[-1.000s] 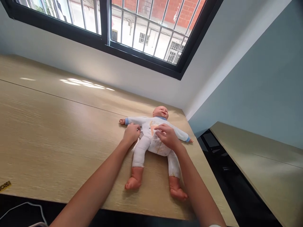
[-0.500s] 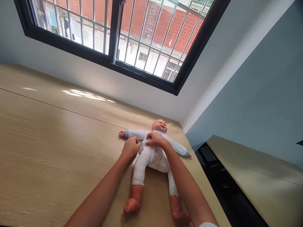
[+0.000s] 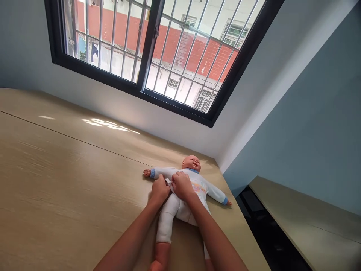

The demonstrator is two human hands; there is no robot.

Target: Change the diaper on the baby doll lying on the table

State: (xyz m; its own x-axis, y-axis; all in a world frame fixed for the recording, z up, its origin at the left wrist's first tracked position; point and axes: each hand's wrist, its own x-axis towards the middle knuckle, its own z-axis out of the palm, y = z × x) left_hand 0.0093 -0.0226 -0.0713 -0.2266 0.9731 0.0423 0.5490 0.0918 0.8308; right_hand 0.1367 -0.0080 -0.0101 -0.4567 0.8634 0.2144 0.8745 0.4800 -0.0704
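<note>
Where your forearms meet, your left hand [image 3: 159, 192] and right hand [image 3: 182, 186] touch, fingers curled shut on the white suit [image 3: 169, 216] at the doll's [image 3: 197, 186] chest. It lies face-up on the table [image 3: 70, 180], feet toward you, head toward the window [image 3: 158, 56]. A second ago the hands were apart, the right one lower on the belly.

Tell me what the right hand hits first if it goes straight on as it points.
The right hand would likely meet the left hand close beside it on the doll; whether they already touch is unclear.
</note>
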